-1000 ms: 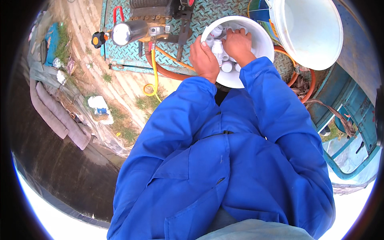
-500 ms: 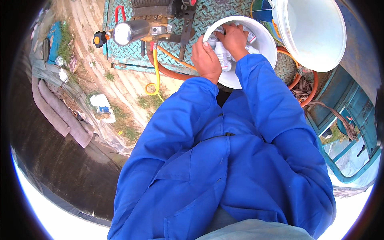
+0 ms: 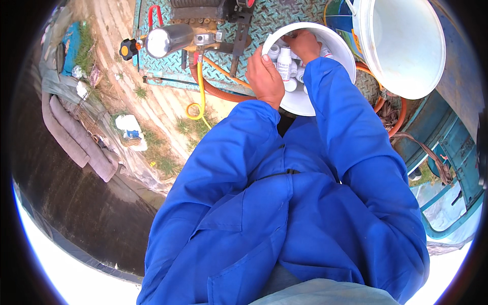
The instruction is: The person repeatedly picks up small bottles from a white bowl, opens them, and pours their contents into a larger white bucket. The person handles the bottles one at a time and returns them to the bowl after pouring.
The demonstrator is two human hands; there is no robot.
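Observation:
A white bucket (image 3: 341, 51) is tilted toward me, with several small white plastic bottles in it. One bottle (image 3: 284, 62) with a printed label stands out in the middle. My left hand (image 3: 265, 79) is closed on the bucket's left rim, thumb on the edge and fingers outside. Inside the bucket, among the bottles, is my right hand (image 3: 305, 46). Its fingers are curled downward near the far wall; their tips and whatever they hold are hidden. Both arms wear blue sleeves.
A second white bucket (image 3: 401, 51) leans at the right beside a blue container (image 3: 339, 18). A machine with a shiny metal cylinder (image 3: 165, 41) sits on the green tread-plate (image 3: 264, 38) at left. Yellow (image 3: 199, 86) and orange hoses (image 3: 223, 94) run nearby. A blue metal frame (image 3: 450, 168) is at right.
My right hand has reached deeper toward the bucket's far side. The bottles below it have shifted, and one labelled bottle shows more fully. My left hand keeps the rim.

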